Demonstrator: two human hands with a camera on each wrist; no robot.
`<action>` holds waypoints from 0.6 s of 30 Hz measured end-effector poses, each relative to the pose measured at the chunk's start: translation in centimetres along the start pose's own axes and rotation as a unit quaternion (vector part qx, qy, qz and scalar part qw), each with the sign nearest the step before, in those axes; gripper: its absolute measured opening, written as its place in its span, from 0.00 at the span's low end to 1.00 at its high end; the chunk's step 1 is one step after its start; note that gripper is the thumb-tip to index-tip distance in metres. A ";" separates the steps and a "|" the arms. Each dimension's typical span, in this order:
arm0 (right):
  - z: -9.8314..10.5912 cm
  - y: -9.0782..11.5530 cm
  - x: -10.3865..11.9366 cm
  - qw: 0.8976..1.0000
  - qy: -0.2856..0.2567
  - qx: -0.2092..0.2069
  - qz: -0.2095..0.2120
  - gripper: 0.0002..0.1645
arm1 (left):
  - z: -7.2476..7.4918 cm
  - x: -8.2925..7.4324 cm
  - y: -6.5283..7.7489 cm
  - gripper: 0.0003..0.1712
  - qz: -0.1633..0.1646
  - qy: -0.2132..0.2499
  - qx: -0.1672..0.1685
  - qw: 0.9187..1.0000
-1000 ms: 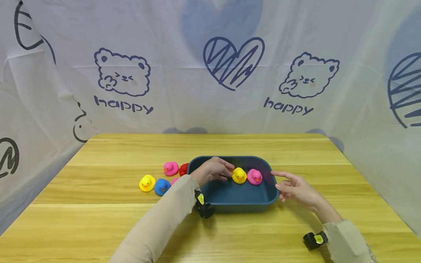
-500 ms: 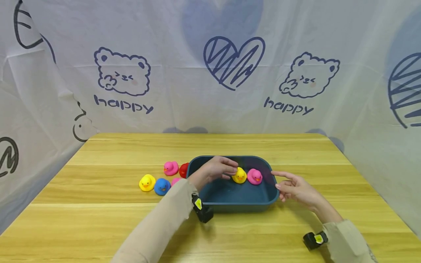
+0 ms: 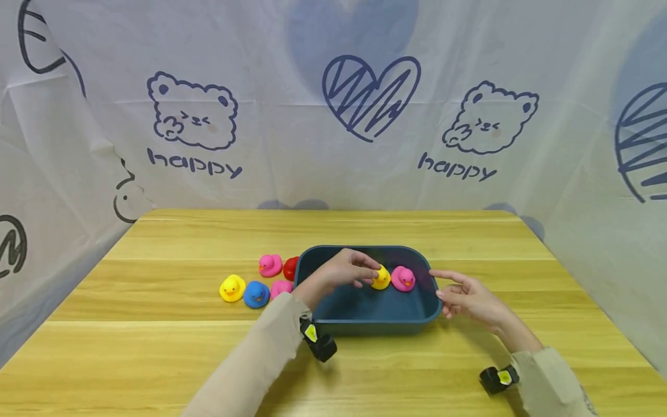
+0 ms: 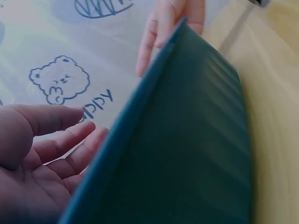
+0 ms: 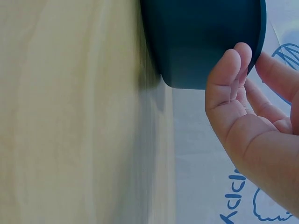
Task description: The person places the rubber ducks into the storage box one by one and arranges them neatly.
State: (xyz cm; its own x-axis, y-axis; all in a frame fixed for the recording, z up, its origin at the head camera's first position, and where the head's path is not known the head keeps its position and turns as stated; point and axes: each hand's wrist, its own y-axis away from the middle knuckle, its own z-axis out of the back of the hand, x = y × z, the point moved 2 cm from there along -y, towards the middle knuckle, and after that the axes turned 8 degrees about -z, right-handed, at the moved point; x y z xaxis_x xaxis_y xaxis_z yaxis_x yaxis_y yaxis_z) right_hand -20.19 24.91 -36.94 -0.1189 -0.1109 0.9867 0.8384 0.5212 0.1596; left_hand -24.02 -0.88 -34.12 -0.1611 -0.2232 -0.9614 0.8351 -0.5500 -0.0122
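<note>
A dark blue-green plastic bin (image 3: 365,329) stands on the table, a yellow rubber duck (image 3: 383,280) and a pink rubber duck (image 3: 403,279) side by side on its floor. Reaching over the bin, my left hand (image 3: 345,271) has its fingertips in front of the yellow duck's left side; contact is unclear. In the left wrist view its thumb and fingers (image 4: 70,156) lie apart with nothing between them, and the bin wall hides the ducks. My right hand (image 3: 471,301) touches the bin's right end with extended index finger and thumb, also visible in the right wrist view.
Left of the bin lie a yellow duck (image 3: 232,288), a blue duck (image 3: 256,295), a pink duck (image 3: 270,265), a red duck (image 3: 291,269) partly behind the bin, and another pink duck (image 3: 281,288) beside my left sleeve. A printed cloth (image 3: 292,145) hangs behind the table.
My left hand has shifted slightly right and now covers part of the yellow duck in the bin. The right hand, the bin and both ducks inside stay in place.
</note>
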 end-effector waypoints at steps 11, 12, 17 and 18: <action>0.1 -0.1 -0.1 1.000 0.001 -0.003 -0.001 0.31 | 0.2 -0.2 1.1 0.17 -0.021 0.023 -0.006 0.999; 0.1 -0.1 0.0 1.000 0.002 -0.003 -0.002 0.31 | 0.2 -0.2 1.3 0.17 -0.023 0.024 -0.008 0.999; 0.0 0.0 0.0 1.000 0.003 -0.002 -0.003 0.31 | 0.3 -0.6 2.2 0.16 -0.029 0.014 -0.022 0.999; 0.0 0.0 0.0 1.000 0.003 0.000 -0.002 0.31 | 0.4 -0.7 2.4 0.16 -0.030 0.013 -0.027 0.999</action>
State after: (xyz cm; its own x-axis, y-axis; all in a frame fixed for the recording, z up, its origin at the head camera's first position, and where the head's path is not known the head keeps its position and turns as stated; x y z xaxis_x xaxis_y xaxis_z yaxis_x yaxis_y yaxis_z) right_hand -20.23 24.92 -36.94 -0.1193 -0.1176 0.9859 0.8377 0.5211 0.1635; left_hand -22.10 -2.32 -33.34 -0.1982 -0.1693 -0.9654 0.8512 -0.5180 -0.0839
